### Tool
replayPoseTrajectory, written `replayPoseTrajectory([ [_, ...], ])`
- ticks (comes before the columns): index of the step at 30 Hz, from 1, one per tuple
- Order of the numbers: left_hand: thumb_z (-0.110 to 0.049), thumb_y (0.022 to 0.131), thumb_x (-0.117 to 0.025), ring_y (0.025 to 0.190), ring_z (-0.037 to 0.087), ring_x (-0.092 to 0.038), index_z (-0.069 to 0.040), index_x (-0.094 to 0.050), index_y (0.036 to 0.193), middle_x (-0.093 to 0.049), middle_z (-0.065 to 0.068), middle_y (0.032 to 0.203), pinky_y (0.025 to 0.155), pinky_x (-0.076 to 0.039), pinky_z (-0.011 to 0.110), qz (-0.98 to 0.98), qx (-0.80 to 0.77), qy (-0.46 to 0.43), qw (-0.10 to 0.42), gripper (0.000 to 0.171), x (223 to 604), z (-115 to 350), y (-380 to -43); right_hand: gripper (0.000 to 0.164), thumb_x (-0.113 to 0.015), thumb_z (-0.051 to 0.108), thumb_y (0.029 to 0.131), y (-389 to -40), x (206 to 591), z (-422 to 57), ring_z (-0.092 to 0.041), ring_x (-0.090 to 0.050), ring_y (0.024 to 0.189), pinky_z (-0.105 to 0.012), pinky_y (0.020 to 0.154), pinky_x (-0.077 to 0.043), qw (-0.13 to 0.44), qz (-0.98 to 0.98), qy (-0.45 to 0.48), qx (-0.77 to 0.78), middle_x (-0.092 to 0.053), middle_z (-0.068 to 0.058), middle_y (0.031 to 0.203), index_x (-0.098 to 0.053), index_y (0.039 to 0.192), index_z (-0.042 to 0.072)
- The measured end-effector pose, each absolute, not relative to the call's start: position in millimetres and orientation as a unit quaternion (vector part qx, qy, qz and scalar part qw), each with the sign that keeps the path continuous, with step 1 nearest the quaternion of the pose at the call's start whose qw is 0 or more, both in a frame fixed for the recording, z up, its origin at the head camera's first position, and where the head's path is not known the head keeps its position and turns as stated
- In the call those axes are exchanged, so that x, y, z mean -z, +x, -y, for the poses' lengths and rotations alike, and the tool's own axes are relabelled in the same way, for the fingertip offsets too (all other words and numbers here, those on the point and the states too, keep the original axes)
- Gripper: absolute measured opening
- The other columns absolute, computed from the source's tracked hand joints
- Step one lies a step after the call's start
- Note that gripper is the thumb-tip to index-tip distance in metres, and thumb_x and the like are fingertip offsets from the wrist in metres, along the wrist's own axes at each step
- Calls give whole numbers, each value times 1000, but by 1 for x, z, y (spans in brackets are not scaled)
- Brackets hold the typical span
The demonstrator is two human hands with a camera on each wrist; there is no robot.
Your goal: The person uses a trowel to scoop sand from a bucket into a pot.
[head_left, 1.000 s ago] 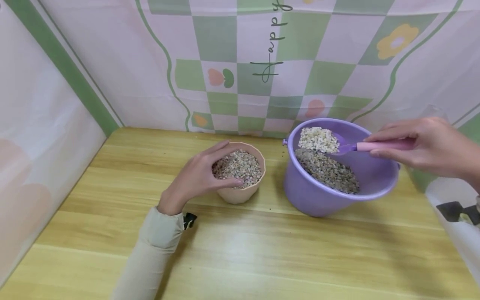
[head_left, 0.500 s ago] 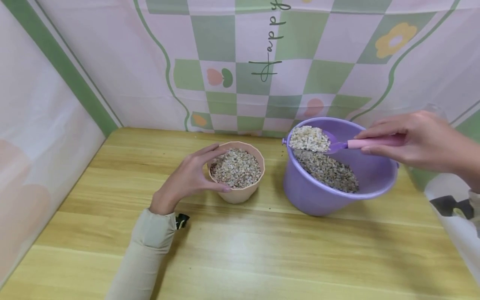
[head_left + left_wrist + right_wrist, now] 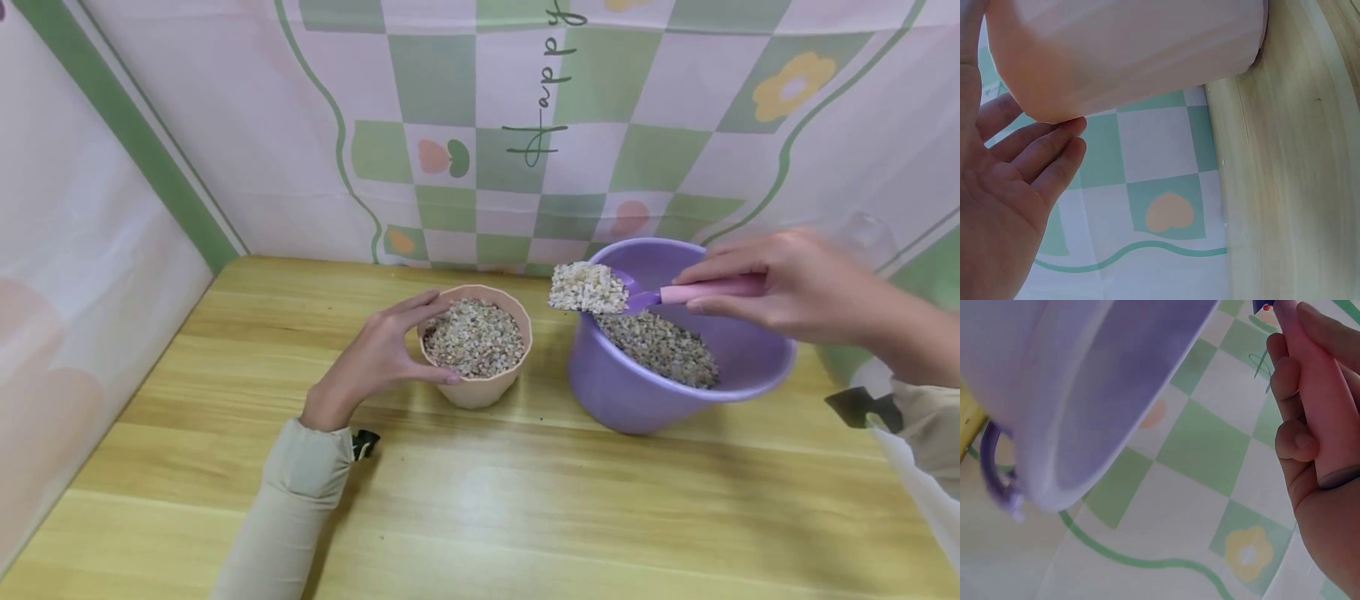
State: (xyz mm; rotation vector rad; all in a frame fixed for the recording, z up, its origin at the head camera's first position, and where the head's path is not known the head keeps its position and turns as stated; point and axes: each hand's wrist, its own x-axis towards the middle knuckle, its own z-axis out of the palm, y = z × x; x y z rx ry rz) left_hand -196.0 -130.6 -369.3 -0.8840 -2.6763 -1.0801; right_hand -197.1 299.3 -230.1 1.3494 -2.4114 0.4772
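One bucket partly underlies right grip's clasped scoop; left grip holds a pot.

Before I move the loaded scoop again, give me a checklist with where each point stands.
1. Scoop loaded: ok, load heaped on the blade.
2. Right hand secure on the handle: ok, fingers round it.
3. Pot upright on the table: ok.
4. Left hand at the pot: ok, thumb and fingers at its rim.
5. Blade over the pot: not ok, tip only past the bucket rim.
6. Room for the whole load: cannot tell.
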Motion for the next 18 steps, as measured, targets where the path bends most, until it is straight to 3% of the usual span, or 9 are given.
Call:
replayPoseTrajectory([
  [2, -58, 64, -88, 138, 34, -42, -8, -55, 142, -42, 16, 153, 111, -40, 50, 885, 360, -289, 59, 98, 370, 131, -196, 35, -91, 11, 62, -198, 230, -293, 4, -67, 85, -7, 81, -50, 164, 847, 478, -168, -76, 2, 90, -80, 96, 12],
  [9, -57, 64, -88, 138, 33, -43, -6, -56, 140, -43, 17, 152, 111, -39, 49, 882, 364, -292, 59, 97, 372, 131, -197, 37, -90, 8, 64, -197, 229, -276, -3, -67, 77, -9, 71, -51, 150, 844, 489, -160, -76, 4, 92, -80, 99, 14],
  [11, -56, 64, -88, 138, 33, -43, -5, -57, 140, -43, 16, 153, 112, -39, 48, 882, 365, -293, 59, 97, 372, 131, -197, 37, -90, 8, 64, -198, 229, -272, -5, -67, 79, -10, 75, -51, 152, 844, 492, -154, -76, 5, 93, -80, 99, 16],
  [18, -56, 64, -88, 138, 33, -43, -5, -57, 140, -45, 15, 151, 111, -39, 46, 883, 351, -303, 71, 97, 371, 131, -197, 31, -88, 13, 71, -201, 227, -253, 5, -62, 68, -12, 62, -50, 128, 836, 508, -161, -75, 13, 92, -79, 99, 21],
])
